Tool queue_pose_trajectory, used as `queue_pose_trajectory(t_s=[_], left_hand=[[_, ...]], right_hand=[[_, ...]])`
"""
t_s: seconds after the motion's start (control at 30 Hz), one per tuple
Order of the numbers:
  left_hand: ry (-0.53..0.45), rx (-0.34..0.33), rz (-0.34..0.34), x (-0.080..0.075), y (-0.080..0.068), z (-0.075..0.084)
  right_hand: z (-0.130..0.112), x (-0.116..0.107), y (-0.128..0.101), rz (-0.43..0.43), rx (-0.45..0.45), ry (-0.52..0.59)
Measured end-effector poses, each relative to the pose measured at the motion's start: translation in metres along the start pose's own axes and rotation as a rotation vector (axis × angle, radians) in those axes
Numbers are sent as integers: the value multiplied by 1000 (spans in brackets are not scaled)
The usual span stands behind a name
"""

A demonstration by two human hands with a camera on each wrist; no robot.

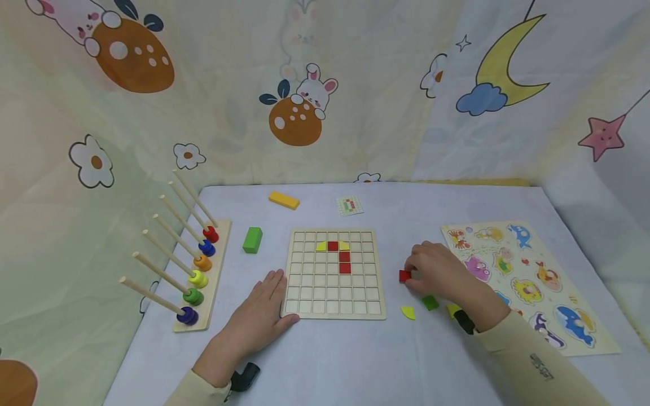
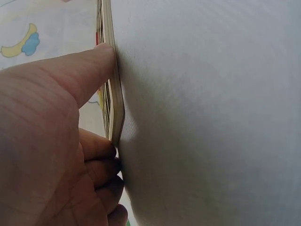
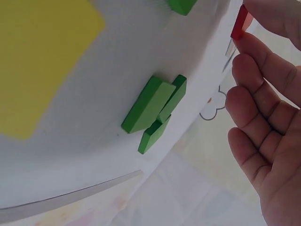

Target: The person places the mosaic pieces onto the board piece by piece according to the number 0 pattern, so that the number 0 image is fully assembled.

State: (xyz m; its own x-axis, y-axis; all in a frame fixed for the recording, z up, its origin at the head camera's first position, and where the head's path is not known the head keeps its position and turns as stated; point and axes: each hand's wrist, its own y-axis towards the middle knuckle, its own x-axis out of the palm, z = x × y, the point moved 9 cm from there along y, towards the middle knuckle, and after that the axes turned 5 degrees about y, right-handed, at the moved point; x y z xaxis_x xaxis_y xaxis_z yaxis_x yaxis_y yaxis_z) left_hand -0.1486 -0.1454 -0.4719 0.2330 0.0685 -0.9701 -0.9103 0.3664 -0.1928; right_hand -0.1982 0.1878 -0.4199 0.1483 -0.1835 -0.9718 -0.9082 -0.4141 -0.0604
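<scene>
Left hand [image 1: 259,316] flat, steadies grid board [image 1: 332,273]; right hand [image 1: 439,270] pinches red tile [image 1: 404,276] — light, rigid, grip by edges.

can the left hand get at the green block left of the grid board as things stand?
Probably yes. The left hand rests flat at the grid board corner, holding nothing, and the green block lies just ahead on bare table. The peg rack stands off to the side.
</scene>
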Motion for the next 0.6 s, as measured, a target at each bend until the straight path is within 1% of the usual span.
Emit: queue_pose_trajectory(t_s=[0.13,0.33,0.6], left_hand=[[0,-1,1,1,0,-1],[4,-2,-5,2,0,-1],[4,-1,-5,1,0,-1]], right_hand=[[-5,-2,3,5,-9,-2],[-12,-3,6,-5,4,10],[-27,-3,18,-12,-20,7]])
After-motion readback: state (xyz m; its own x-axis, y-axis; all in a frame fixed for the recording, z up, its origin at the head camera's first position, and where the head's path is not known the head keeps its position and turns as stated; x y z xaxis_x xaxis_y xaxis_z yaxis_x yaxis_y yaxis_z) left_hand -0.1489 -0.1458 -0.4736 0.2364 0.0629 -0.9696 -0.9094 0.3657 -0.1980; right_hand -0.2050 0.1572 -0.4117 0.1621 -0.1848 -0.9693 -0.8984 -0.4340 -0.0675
